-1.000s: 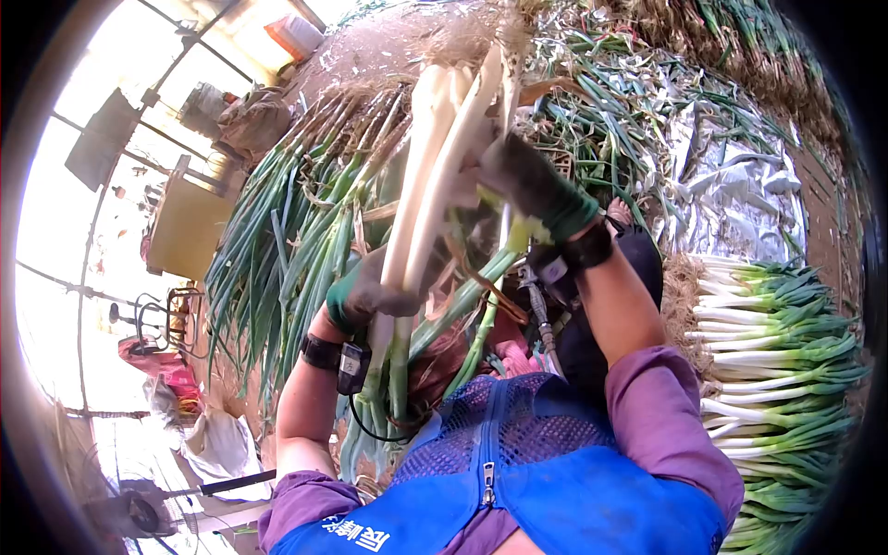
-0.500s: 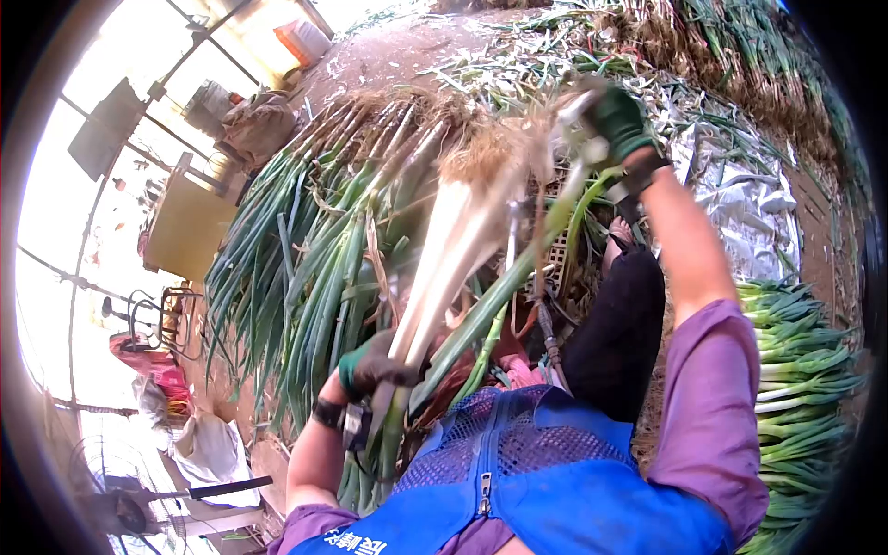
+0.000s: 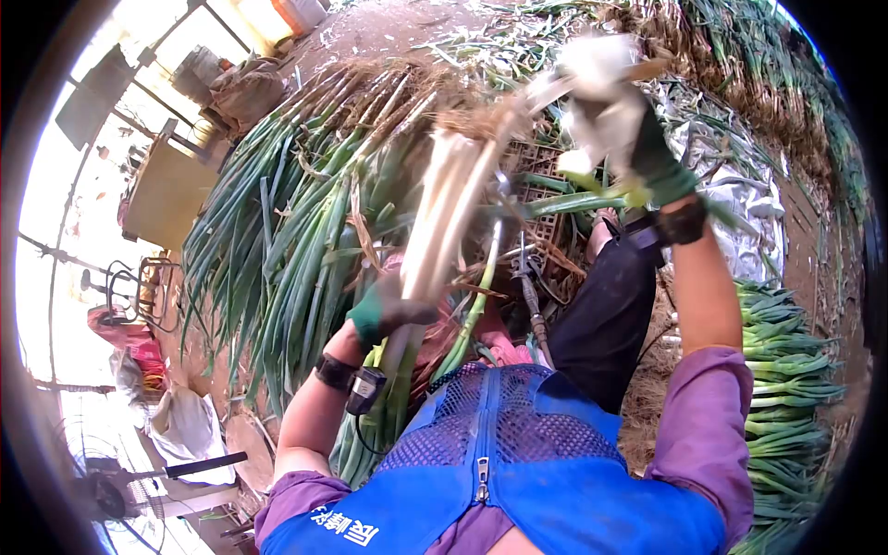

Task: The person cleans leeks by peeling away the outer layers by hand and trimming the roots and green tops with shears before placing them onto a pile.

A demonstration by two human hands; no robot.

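Note:
My left hand (image 3: 393,310), in a dark green glove, is wrapped round several long green onions (image 3: 444,203). Their white stalks and hairy roots point up and away, with the green tops below the hand. Further forward on the right is my right hand (image 3: 643,139), gloved too and smeared by motion. Closed on stripped onion skins and leaves (image 3: 597,74), it holds a pale blurred clump, and a green leaf (image 3: 583,200) trails beside it. A hose with a metal nozzle (image 3: 527,268) stands between the hands, above my lap.
A heap of untrimmed green onions (image 3: 277,231) lies on the left. Cleaned onions (image 3: 786,398) are stacked at the right, near white sacking (image 3: 731,194). A plastic crate (image 3: 546,231) sits ahead. More onions (image 3: 731,55) line the back right. A fan (image 3: 111,495) stands at lower left.
My right hand has moved right, pulling pale skins and a leaf away from the bunch. My left hand still grips the onions, slightly higher in view.

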